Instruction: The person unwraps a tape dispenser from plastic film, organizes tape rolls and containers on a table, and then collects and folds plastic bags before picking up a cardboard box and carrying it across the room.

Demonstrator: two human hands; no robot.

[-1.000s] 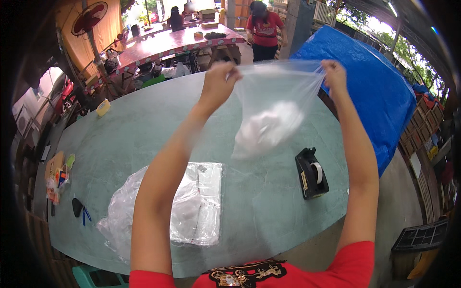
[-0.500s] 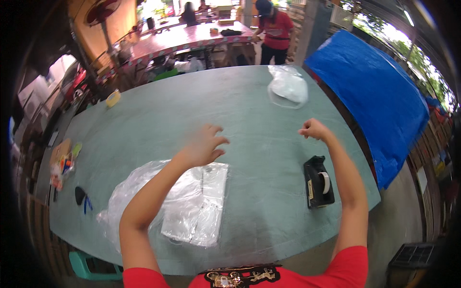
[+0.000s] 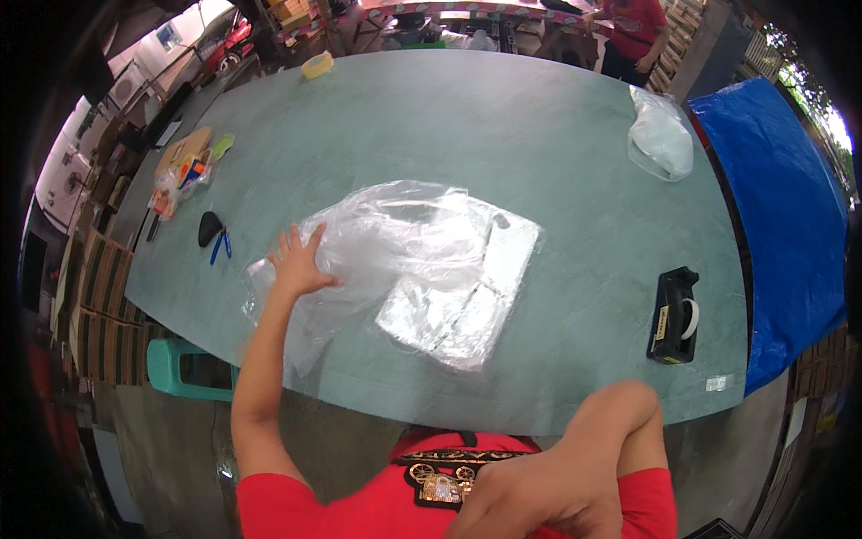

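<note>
My left hand [image 3: 301, 262] is open, fingers spread, over the left part of a crumpled clear plastic bag [image 3: 364, 235] on the table. Flat, shiny clear plastic packs [image 3: 453, 310] lie at that bag's right end. Close to the camera at the lower edge, my right hand [image 3: 548, 490] is bent back toward my chest with its fingers curled. Whatever it may hold is hidden. Right of the packs stands a black tape dispenser [image 3: 672, 319] with a white roll in it.
On the green table [image 3: 575, 225] are a filled plastic bag [image 3: 660, 135] at the far right, a yellow tape roll [image 3: 317, 66], blue-handled cutters [image 3: 221, 242] and small bagged items [image 3: 184, 175] at left. A blue tarp [image 3: 777, 216] hangs at right; a person [image 3: 633, 36] stands beyond.
The view has tipped down and shifted left. My left hand has moved left onto the plastic bag. My right hand has drawn back from above the dispenser to near my chest.
</note>
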